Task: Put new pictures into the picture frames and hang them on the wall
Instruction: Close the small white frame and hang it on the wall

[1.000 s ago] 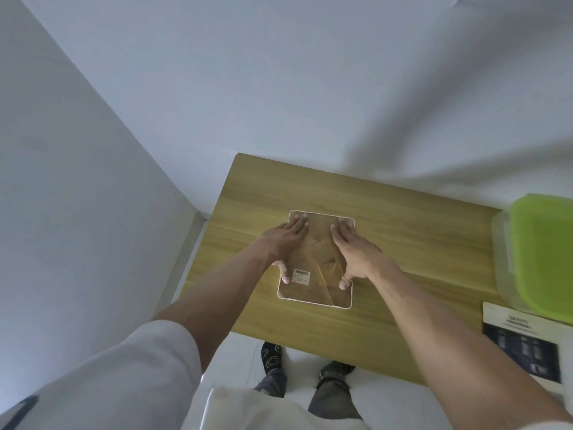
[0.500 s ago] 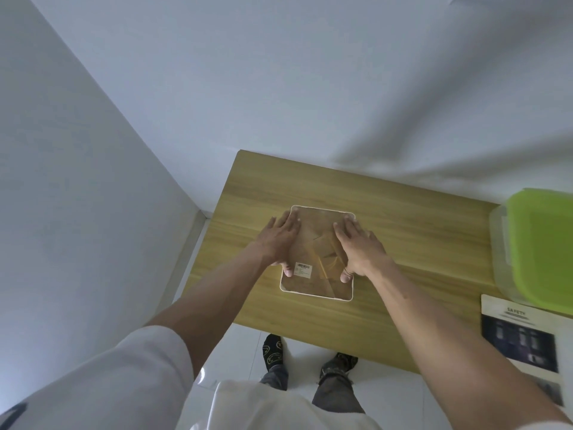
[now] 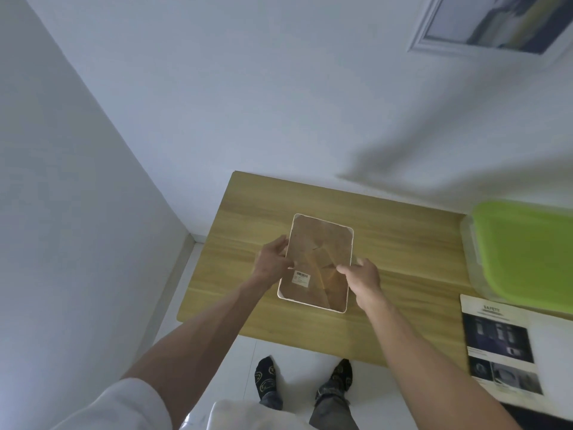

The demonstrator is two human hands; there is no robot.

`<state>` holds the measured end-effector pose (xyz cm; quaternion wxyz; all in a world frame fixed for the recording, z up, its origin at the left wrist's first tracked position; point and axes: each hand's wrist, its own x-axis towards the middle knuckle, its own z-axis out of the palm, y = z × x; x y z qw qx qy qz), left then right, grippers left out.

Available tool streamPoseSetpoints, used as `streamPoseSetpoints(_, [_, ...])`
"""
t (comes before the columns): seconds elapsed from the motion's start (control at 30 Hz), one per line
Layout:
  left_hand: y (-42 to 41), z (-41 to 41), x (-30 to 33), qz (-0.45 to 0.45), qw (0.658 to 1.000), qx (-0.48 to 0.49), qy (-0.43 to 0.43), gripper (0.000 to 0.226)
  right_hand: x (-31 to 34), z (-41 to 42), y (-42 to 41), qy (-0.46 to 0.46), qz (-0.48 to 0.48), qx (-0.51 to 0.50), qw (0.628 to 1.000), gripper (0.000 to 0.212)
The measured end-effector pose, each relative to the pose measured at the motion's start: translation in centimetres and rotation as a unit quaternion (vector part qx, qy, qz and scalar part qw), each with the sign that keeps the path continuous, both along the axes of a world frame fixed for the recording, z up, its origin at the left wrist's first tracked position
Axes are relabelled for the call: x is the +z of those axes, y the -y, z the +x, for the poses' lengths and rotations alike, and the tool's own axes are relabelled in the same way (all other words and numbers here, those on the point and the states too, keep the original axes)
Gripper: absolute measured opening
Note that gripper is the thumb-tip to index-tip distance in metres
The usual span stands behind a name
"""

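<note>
Now the picture frame [image 3: 316, 263] is seen lying face down on the wooden counter [image 3: 403, 243], brown backing up, a barcode label near its near-left corner. At the frame's left edge, the left hand [image 3: 273, 259] is held with fingers curled round the rim, apparently gripping it. At the right edge, the right hand [image 3: 364, 279] is placed with thumb and fingers pinched on the rim. Judged from this, the frame is about to be lifted; both edges should be gripped evenly and the frame kept level so the backing is not sprung. Farther right, a green-lidded box [image 3: 524, 252] and a printed sheet [image 3: 502, 346] are kept well apart. A hung picture [image 3: 496, 23] is seen on the far wall; nothing blocks the lift.
</note>
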<state>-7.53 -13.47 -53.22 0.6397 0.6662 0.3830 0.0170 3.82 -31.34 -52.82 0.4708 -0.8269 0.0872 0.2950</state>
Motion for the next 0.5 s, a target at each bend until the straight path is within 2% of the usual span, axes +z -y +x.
streamPoseSetpoints(0.07, [0.0, 0.5, 0.6, -0.019, 0.999, 0.034, -0.004, 0.082, 0.1, 0.2, 0.6, 0.013, -0.002, -0.019, 1.000, 0.044])
streamPoseSetpoints(0.13, [-0.2, 1.2, 1.3, -0.024, 0.999, 0.032, -0.019, 0.077, 0.8, 0.7, 1.0, 0.022, 0.002, -0.032, 0.999, 0.042])
streamPoseSetpoints(0.27, [0.0, 2.6, 4.6, -0.050, 0.999, -0.003, -0.008, 0.043, 3.0, 1.9, 2.0, 0.025, 0.024, -0.045, 0.998, 0.042])
streamPoseSetpoints(0.33, [0.6, 3.4, 6.6, -0.043, 0.999, -0.001, 0.011, 0.035, 4.4, 2.4, 2.5, 0.036, 0.029, -0.035, 0.998, 0.046])
streamPoseSetpoints(0.5, [3.2, 5.8, 10.6, 0.035, 0.998, 0.007, 0.059, 0.037, 9.7, 4.1, 2.9, 0.163, -0.003, 0.047, 0.986, 0.048])
